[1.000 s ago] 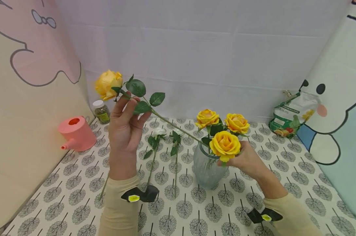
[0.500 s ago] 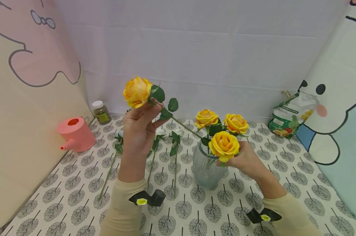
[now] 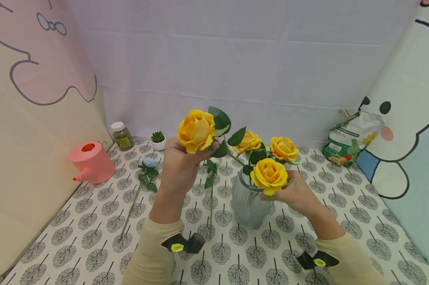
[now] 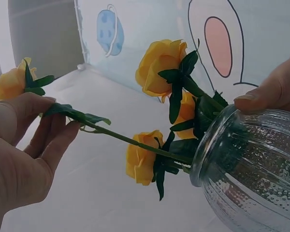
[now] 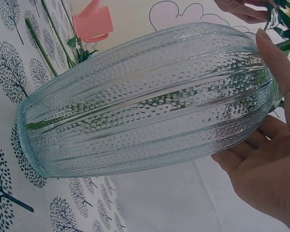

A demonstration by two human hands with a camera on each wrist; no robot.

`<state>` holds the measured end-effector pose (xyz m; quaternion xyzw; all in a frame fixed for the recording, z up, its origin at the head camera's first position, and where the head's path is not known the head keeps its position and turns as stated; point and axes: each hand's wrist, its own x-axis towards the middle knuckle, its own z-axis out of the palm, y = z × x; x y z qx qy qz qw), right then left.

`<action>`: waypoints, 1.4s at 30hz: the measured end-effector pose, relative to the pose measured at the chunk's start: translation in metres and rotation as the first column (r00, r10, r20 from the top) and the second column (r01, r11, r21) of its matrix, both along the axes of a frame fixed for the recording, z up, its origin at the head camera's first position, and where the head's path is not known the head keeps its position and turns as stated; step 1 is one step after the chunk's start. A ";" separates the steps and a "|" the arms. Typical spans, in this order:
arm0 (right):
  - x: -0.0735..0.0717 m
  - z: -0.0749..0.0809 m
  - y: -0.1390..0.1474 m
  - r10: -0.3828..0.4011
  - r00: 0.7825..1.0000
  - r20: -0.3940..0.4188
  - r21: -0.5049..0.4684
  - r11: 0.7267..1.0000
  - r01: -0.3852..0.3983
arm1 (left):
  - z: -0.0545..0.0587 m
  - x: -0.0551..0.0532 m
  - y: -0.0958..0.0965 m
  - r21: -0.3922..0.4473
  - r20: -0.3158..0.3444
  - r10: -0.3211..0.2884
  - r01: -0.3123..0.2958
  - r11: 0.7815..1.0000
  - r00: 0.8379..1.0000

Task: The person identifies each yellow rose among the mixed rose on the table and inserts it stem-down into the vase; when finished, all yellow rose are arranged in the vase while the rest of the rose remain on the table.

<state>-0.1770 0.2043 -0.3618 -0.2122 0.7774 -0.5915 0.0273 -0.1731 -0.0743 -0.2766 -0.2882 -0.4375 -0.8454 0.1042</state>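
A yellow rose (image 3: 196, 131) hangs tilted left of the clear glass vase (image 3: 248, 208). My left hand (image 3: 176, 172) pinches its stem just below the bloom, among the green leaves. In the left wrist view the rose's stem (image 4: 130, 141) slants into the vase's mouth. Three more yellow roses stand in the vase: a front rose (image 3: 270, 176), a back left rose (image 3: 247, 142) and a right rose (image 3: 284, 149). My right hand (image 3: 299, 194) grips the vase near its rim, thumb on one side and fingers on the other; the front rose partly covers it.
A blue rose (image 3: 149, 163) and a white rose (image 3: 215, 160) lie on the patterned cloth (image 3: 257, 257). Further left are a pink watering can (image 3: 97, 164), a lidded jar (image 3: 123, 137) and a small potted succulent (image 3: 159, 141). A bag (image 3: 354, 136) leans at the back right.
My left hand has moved right and slightly down, bringing the bloom nearer the vase. The blue rose and potted succulent have come into view. My right hand and the vase stay put.
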 end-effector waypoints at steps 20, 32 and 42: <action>0.000 0.002 -0.001 -0.032 0.999 0.018 0.029 0.999 0.031 | -0.017 -0.027 0.005 -0.039 0.107 -0.047 0.052 0.998 0.993; 0.002 0.001 0.000 -0.058 0.998 0.039 0.053 0.997 0.056 | -0.026 -0.035 0.012 -0.076 0.192 -0.071 0.087 0.993 0.979; 0.004 0.001 0.000 -0.011 0.999 0.051 -0.002 1.000 0.011 | -0.029 -0.037 0.014 -0.192 0.211 -0.039 0.081 0.978 0.977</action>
